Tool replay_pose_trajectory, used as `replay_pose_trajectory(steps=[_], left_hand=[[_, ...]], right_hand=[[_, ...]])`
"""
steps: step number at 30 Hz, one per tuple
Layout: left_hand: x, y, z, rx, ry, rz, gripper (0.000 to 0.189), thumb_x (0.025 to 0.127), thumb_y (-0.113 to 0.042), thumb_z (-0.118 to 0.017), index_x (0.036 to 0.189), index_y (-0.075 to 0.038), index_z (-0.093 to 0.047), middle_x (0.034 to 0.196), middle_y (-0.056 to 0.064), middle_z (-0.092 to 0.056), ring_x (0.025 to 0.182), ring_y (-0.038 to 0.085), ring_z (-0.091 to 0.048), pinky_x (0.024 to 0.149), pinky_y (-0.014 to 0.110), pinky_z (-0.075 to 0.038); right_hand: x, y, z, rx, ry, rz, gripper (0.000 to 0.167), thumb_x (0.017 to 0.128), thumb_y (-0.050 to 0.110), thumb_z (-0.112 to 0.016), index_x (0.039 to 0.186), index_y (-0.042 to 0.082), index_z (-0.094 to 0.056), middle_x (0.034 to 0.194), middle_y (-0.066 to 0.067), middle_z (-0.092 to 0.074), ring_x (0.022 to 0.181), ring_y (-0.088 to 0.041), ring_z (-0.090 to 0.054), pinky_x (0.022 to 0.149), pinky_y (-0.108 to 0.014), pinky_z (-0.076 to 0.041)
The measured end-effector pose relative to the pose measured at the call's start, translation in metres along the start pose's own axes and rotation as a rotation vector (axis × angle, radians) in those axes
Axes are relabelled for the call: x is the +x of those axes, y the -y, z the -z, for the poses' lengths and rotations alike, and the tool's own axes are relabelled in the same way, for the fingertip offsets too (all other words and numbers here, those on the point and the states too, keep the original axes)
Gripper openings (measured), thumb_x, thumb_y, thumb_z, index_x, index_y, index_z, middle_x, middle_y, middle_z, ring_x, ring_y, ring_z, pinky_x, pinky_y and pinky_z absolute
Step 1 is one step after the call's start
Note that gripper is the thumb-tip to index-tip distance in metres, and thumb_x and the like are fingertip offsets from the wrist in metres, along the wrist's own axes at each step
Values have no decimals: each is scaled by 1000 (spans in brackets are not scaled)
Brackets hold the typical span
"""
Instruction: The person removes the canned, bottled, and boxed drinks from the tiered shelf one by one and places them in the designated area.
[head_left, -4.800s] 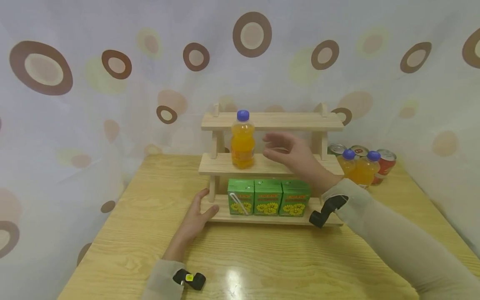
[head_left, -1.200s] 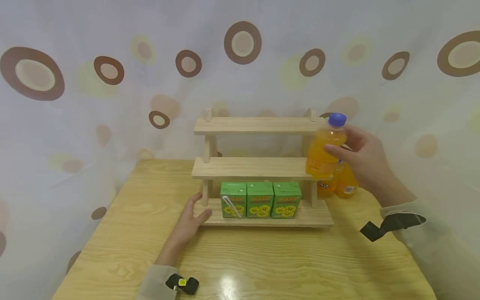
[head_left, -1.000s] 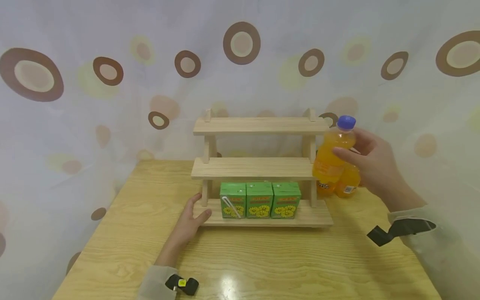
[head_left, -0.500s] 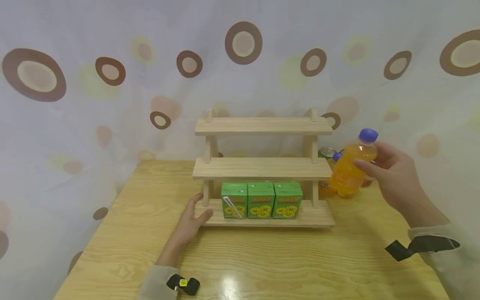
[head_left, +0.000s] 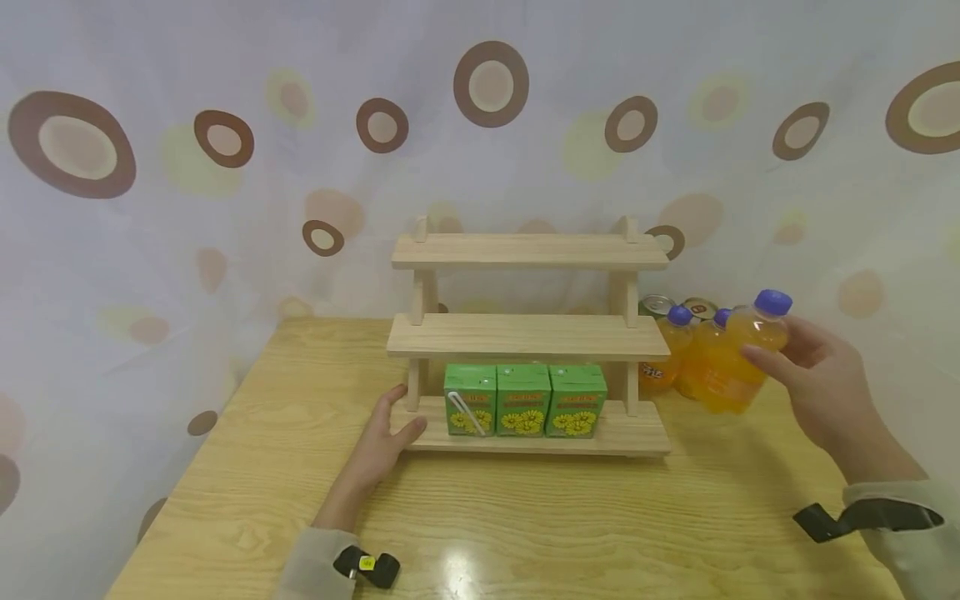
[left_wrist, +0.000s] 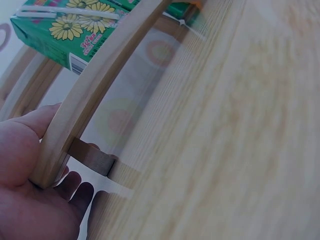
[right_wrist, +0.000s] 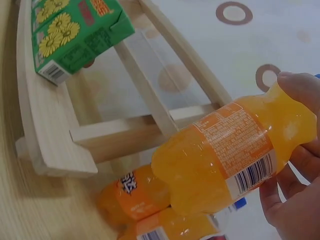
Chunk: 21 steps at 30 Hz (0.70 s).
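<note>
My right hand (head_left: 828,387) holds an orange soda bottle (head_left: 738,358) with a blue cap by its upper part, tilted, base toward the left. In the right wrist view the thumb and fingers wrap this bottle (right_wrist: 220,150), its barcode label showing. Two more orange soda bottles (head_left: 663,354) stand behind it, right of the wooden three-tier shelf (head_left: 525,336). My left hand (head_left: 382,437) grips the left end of the bottom board, thumb on top; in the left wrist view fingers curl beneath the board (left_wrist: 95,90). Green drink cartons (head_left: 522,402) stand in a row on the bottom tier.
Drink cans (head_left: 656,304) stand at the back right behind the bottles, partly hidden. The shelf stands on a wooden table (head_left: 525,517). A patterned curtain (head_left: 315,125) hangs behind and at both sides.
Earlier a bottle stood on the middle tier with my right hand near it. My right hand now holds a bottle and has carried it rightward and down. The left hand stays put.
</note>
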<state>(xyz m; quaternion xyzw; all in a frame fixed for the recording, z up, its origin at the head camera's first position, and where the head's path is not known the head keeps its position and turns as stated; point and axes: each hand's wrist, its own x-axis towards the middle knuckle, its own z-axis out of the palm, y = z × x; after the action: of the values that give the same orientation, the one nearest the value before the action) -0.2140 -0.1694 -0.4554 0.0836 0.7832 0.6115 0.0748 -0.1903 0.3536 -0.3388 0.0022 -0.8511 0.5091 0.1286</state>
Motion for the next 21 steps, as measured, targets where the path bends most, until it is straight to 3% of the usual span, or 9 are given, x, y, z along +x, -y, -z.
replay_pose_trajectory(steps=[5, 9, 17, 21], left_hand=[[-1, -1, 0, 3, -2, 8, 70, 101, -21, -59, 155, -4, -17, 162, 17, -10, 148, 37, 2, 115, 61, -4], [-1, -1, 0, 6, 1, 6, 70, 101, -21, -59, 155, -3, -17, 162, 17, -10, 148, 37, 2, 115, 61, -4], [0, -1, 0, -1, 2, 5, 71, 101, -21, -59, 155, -4, -17, 163, 16, -9, 148, 37, 3, 115, 62, -3], [0, 0, 0, 2, -1, 12, 71, 101, -22, -60, 156, -5, -17, 163, 15, -9, 148, 36, 3, 115, 61, -3]], right_hand=[[-1, -15, 4, 62, -3, -3, 51, 95, 17, -69, 142, 8, -51, 116, 18, -63, 105, 3, -57, 82, -6, -45], [-3, -24, 8, -9, -10, -12, 53, 96, 22, -68, 144, 10, -49, 116, 21, -61, 104, 5, -56, 80, -5, -44], [-1, -40, 12, 42, -15, -53, 61, 94, 22, -69, 148, 11, -44, 115, 24, -59, 105, 8, -54, 79, -5, -44], [1, -48, 13, -25, -27, -82, 67, 94, 29, -69, 152, 14, -39, 119, 25, -55, 108, 7, -49, 79, -4, -44]])
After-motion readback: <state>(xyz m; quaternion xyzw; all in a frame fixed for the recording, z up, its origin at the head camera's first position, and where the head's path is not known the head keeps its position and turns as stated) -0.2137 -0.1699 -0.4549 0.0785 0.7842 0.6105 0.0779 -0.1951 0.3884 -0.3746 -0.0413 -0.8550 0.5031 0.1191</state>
